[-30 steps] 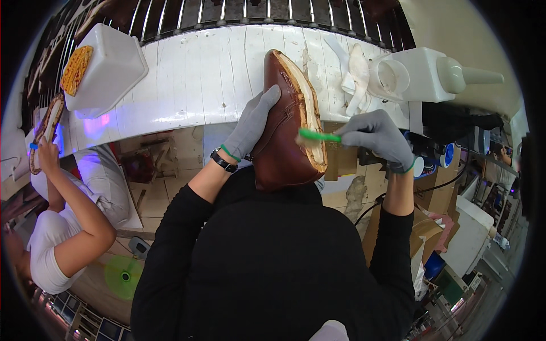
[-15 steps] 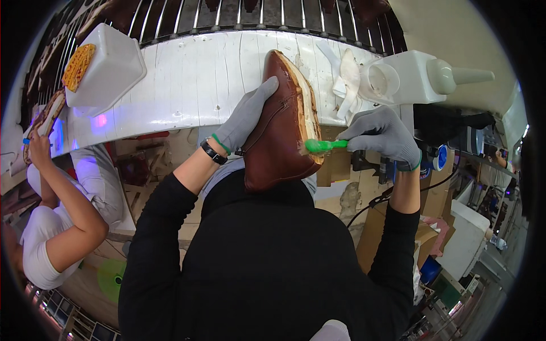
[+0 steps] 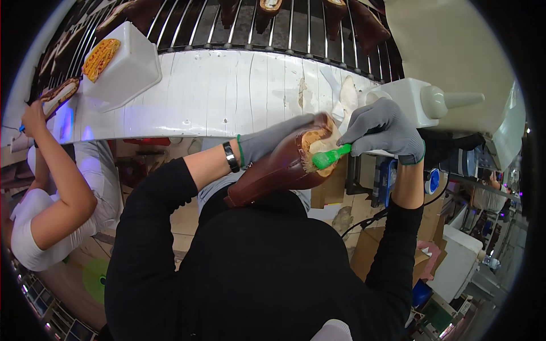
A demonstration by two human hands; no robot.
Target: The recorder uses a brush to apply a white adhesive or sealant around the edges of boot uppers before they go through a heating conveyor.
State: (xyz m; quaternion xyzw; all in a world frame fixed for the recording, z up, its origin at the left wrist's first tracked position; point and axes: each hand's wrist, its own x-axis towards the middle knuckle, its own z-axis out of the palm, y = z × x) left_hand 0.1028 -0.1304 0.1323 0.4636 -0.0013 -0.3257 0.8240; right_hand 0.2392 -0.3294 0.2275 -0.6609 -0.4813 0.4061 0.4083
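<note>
A brown leather boot (image 3: 278, 166) without an outsole lies tilted in front of my body, its pale underside turned to the right. My left hand (image 3: 273, 136), in a grey glove, grips it along the far side; its fingertips are partly hidden behind the boot. In my gloved right hand (image 3: 387, 128) the handle of a green brush (image 3: 331, 156) is pinched. The brush's bristles touch the rim of the boot's underside near one end.
Beyond my hands runs a white bench edge (image 3: 210, 91), with a roller conveyor (image 3: 244, 28) carrying several boots behind it. A white container with a yellow sponge (image 3: 101, 59) stands left, a white bottle (image 3: 401, 94) right. At the left a co-worker's hand (image 3: 34, 119) holds another shoe.
The boot has swung round, its underside now facing more toward the right and up. My left hand has shifted right with it. The brush has moved slightly right and down along the rim.
</note>
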